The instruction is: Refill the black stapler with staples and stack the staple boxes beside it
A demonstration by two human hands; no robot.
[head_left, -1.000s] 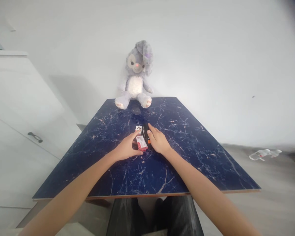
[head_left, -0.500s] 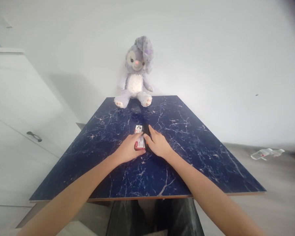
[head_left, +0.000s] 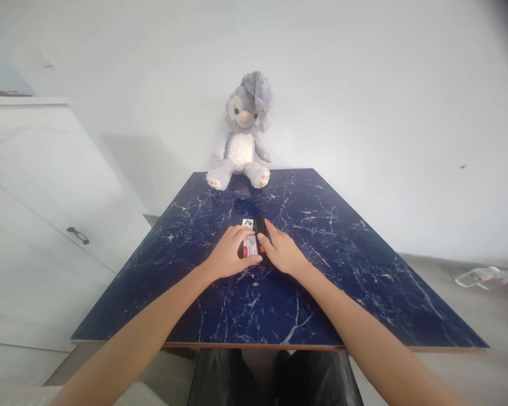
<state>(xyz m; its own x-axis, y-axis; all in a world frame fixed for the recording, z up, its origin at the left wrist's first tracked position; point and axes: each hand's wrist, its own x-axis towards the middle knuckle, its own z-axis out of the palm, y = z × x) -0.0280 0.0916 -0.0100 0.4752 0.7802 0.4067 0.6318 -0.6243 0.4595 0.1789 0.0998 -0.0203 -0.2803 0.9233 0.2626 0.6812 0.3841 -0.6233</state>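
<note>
A small red-and-white box lies on the blue marbled table, a picture of dark shapes on its far end. My left hand grips it from the left, fingers across its upper part and thumb along its near end. Right beside the box is a slim black object with an orange part; its exact kind cannot be made out. My right hand closes round this black object, thumb on top and fingers along its right side. The two objects lie side by side, touching or nearly so.
A grey plush rabbit sits at the table's far edge against the white wall. On the left stands a white cabinet with a dark handle. A clear plastic item lies on the floor at right.
The view has turned a little, so the whole scene sits further right. My left fingers have bent more over the box. My right hand keeps its hold on the black object.
</note>
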